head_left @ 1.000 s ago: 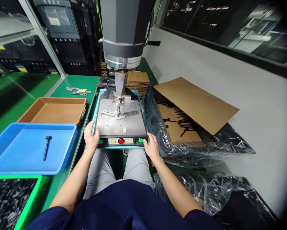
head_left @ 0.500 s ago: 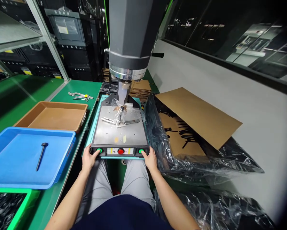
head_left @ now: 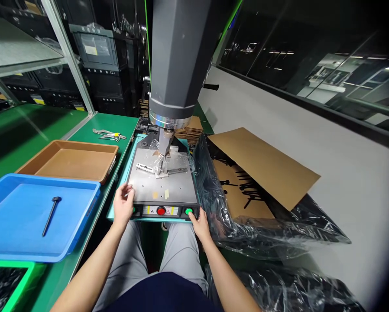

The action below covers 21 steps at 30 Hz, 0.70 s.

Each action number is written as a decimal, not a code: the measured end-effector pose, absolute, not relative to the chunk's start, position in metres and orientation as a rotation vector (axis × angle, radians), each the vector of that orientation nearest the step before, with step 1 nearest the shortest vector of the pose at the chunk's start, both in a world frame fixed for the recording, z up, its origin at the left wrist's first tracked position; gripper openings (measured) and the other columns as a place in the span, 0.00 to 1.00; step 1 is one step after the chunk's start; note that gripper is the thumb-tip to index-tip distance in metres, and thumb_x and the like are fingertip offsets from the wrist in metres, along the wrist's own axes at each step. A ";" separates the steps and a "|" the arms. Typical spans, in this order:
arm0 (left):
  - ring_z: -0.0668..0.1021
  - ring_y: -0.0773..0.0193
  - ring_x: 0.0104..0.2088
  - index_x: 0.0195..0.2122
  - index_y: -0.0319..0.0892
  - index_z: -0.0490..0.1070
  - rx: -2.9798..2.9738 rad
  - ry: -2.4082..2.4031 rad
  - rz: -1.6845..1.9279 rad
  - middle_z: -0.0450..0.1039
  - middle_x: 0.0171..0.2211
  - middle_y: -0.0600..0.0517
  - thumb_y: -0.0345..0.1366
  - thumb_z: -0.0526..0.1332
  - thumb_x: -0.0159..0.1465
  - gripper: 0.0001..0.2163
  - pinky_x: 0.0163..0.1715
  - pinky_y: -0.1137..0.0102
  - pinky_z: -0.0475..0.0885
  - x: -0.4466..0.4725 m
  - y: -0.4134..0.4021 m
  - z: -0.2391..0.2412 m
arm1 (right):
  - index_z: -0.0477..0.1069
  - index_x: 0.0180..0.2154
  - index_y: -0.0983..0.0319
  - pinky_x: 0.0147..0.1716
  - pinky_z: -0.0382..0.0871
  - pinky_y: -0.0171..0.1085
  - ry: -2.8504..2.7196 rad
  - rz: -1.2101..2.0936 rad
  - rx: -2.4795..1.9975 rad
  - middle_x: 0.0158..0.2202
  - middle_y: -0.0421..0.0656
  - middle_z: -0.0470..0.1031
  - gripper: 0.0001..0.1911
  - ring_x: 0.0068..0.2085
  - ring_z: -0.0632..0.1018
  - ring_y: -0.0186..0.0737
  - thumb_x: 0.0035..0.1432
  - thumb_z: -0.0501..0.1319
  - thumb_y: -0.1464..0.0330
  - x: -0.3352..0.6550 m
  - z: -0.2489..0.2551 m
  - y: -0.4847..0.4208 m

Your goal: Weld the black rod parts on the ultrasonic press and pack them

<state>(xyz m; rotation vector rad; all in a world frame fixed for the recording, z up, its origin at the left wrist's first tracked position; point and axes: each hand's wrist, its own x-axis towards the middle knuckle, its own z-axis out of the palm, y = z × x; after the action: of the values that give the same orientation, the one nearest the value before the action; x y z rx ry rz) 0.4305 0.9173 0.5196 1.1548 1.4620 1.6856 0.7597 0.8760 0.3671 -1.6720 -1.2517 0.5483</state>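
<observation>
My left hand (head_left: 123,203) is raised over the left front corner of the machine's metal base plate (head_left: 152,190). Its fingers are loosely bent and apart, with nothing in them. The thumb of my right hand (head_left: 200,223) touches the green button (head_left: 189,211) on the control panel; the other fingers lie along the panel's right side. Between the hands sits a red button (head_left: 161,211). Above the plate, the grey machine head (head_left: 173,56) ends in a metal tool (head_left: 165,141) over a fixture (head_left: 162,171) partly covered by clear plastic film. What lies under the film is unclear.
On the green bench at left are a blue tray (head_left: 22,216) with a black bolt-like part (head_left: 51,216), a brown tray (head_left: 80,158) and pliers (head_left: 109,135). At right, a plastic-lined box (head_left: 227,221) holds black parts, partly under a cardboard sheet (head_left: 266,164).
My left hand has lifted off the left green button and moved up beside the plate. My right thumb stays at its button. The whole view has shifted slightly, and the machine head looks lower.
</observation>
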 end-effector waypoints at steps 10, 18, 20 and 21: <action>0.82 0.57 0.40 0.47 0.38 0.66 0.367 0.913 1.114 0.76 0.45 0.37 0.56 0.63 0.60 0.27 0.35 0.66 0.80 0.476 0.997 0.580 | 0.69 0.55 0.61 0.48 0.74 0.49 -1.303 0.605 -1.592 0.50 0.52 0.75 0.30 0.51 0.77 0.53 0.56 0.60 0.52 0.768 0.378 0.875; 0.81 0.66 0.32 0.63 0.43 0.56 0.687 0.892 1.434 0.79 0.40 0.46 0.36 0.68 0.58 0.33 0.35 0.71 0.77 0.483 1.001 0.601 | 0.73 0.49 0.62 0.45 0.75 0.50 -1.230 0.341 -1.618 0.50 0.55 0.74 0.21 0.46 0.78 0.53 0.60 0.56 0.56 0.744 0.434 0.881; 0.81 0.68 0.32 0.63 0.44 0.59 0.805 0.855 1.469 0.79 0.41 0.46 0.32 0.66 0.57 0.32 0.35 0.71 0.77 0.479 1.002 0.601 | 0.75 0.46 0.62 0.45 0.75 0.50 -1.291 0.361 -1.546 0.47 0.54 0.76 0.18 0.45 0.79 0.51 0.60 0.56 0.58 0.733 0.450 0.891; 0.81 0.67 0.32 0.60 0.42 0.63 0.840 0.851 1.452 0.79 0.42 0.45 0.30 0.64 0.56 0.29 0.35 0.70 0.76 0.477 1.003 0.601 | 0.75 0.44 0.61 0.47 0.75 0.50 -1.333 0.362 -1.510 0.46 0.53 0.77 0.17 0.46 0.78 0.51 0.60 0.56 0.59 0.728 0.457 0.897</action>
<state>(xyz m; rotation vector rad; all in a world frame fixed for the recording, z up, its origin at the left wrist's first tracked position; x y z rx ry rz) 0.4769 1.0032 0.6005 0.8399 0.8506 1.4520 0.7278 0.8972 0.4573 -1.5099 -1.3332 0.3622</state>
